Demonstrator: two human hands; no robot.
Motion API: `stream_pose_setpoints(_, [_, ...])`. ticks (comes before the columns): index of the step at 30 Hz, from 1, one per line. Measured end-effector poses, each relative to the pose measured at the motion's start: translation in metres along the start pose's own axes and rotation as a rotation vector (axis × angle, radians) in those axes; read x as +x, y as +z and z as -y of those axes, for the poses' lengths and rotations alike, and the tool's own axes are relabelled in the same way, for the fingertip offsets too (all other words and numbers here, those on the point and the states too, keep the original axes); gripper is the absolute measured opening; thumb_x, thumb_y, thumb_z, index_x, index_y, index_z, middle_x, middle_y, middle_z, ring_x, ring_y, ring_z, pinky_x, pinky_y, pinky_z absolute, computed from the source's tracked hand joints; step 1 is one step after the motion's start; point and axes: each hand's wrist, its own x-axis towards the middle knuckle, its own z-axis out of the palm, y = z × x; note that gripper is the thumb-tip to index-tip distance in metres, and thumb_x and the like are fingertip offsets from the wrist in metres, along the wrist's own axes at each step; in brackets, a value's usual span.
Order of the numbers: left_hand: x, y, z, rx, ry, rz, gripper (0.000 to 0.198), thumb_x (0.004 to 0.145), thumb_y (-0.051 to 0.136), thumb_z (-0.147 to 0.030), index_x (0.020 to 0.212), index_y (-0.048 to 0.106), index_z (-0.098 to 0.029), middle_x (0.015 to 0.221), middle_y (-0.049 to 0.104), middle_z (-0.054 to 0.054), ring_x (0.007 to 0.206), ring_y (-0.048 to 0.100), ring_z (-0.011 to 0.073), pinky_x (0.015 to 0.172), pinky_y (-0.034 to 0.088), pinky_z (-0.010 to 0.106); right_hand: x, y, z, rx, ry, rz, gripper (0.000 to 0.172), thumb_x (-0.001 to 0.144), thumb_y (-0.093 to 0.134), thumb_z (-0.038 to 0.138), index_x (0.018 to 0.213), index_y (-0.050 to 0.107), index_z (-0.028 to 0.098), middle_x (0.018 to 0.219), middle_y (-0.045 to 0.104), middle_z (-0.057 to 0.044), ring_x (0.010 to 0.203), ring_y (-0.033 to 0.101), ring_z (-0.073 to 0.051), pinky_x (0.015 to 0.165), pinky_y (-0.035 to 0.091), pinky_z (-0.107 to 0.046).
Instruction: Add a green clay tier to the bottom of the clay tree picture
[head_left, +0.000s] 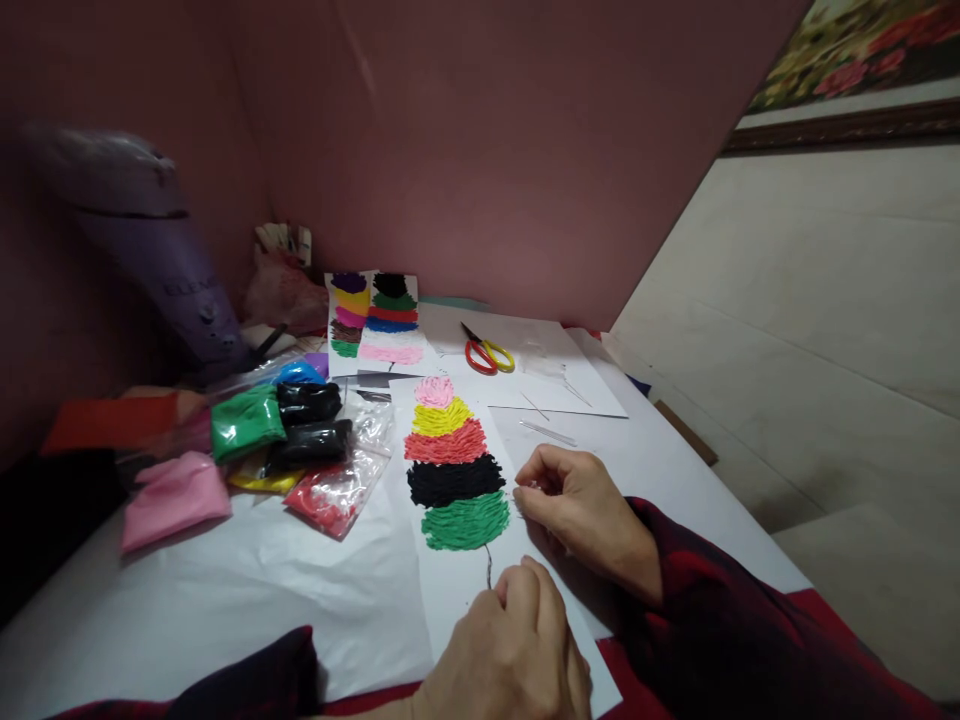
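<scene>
A white paper strip (450, 610) lies in front of me, bearing a textured picture (454, 480) in pink, yellow, red, black and green bands with a thin dark stem (489, 568) below. My left hand (510, 640) rests on the lower part of the strip, its fingers curled down over the stem's end. What those fingertips hold, if anything, is hidden. My right hand (589, 510) is at the strip's right edge, beside the black and green bands. Its thumb and index finger are pinched together, and anything between them is too small to make out.
Packets of coloured clay, among them green (246, 422), pink (176, 500) and red (330, 495), lie to the left. Scissors (487, 352) and finished cards (375, 315) are at the back. Thin clear sticks (549, 432) lie right of the strip. A purple bottle (169, 270) stands far left.
</scene>
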Motion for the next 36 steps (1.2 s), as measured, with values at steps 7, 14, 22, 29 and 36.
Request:
stream_pose_setpoints(7, [0.005, -0.005, 0.000, 0.023, -0.011, -0.070, 0.017, 0.085, 0.047, -0.017, 0.088, 0.063, -0.009, 0.068, 0.059, 0.007, 0.050, 0.045, 0.0150, 0.037, 0.026, 0.026, -0.003, 0.001, 0.001, 0.048, -0.042, 0.025, 0.003, 0.069, 0.056, 0.019, 0.066, 0.056, 0.018, 0.049, 0.052, 0.004, 0.040, 0.045, -0.009, 0.040, 0.033, -0.022])
stream_pose_setpoints(14, [0.003, -0.002, -0.002, 0.016, -0.036, -0.077, 0.017, 0.085, 0.050, -0.019, 0.090, 0.063, -0.009, 0.069, 0.059, 0.007, 0.047, 0.043, 0.0133, 0.036, 0.025, 0.026, -0.001, 0.001, 0.003, -0.007, -0.063, 0.062, 0.005, 0.067, 0.057, 0.019, 0.062, 0.057, 0.017, 0.054, 0.052, 0.002, 0.051, 0.046, -0.011, 0.046, 0.037, -0.023])
stream_pose_setpoints(22, [-0.002, 0.000, 0.000, -0.009, -0.023, 0.014, 0.022, 0.089, 0.046, -0.018, 0.099, 0.061, -0.007, 0.076, 0.061, 0.009, 0.054, 0.046, 0.0137, 0.040, 0.028, 0.024, -0.001, -0.001, 0.001, -0.051, 0.001, 0.012, 0.006, 0.065, 0.053, 0.013, 0.063, 0.055, 0.018, 0.047, 0.049, 0.006, 0.040, 0.043, -0.009, 0.041, 0.032, -0.022])
stream_pose_setpoints(29, [0.004, -0.002, 0.001, 0.016, 0.000, -0.016, 0.018, 0.087, 0.049, -0.021, 0.091, 0.061, -0.008, 0.073, 0.061, 0.008, 0.050, 0.045, 0.0136, 0.038, 0.028, 0.025, 0.001, 0.003, 0.001, 0.126, -0.015, 0.013, 0.003, 0.070, 0.057, 0.019, 0.067, 0.055, 0.019, 0.047, 0.051, 0.006, 0.039, 0.043, -0.009, 0.039, 0.032, -0.021])
stream_pose_setpoints(36, [0.008, -0.006, 0.000, 0.072, 0.009, -0.095, 0.013, 0.082, 0.051, -0.018, 0.080, 0.060, -0.010, 0.063, 0.057, 0.006, 0.048, 0.045, 0.0149, 0.035, 0.023, 0.026, 0.003, 0.009, 0.001, 0.099, -0.063, 0.019, 0.004, 0.068, 0.059, 0.020, 0.067, 0.058, 0.016, 0.055, 0.051, 0.004, 0.050, 0.044, -0.010, 0.045, 0.035, -0.021])
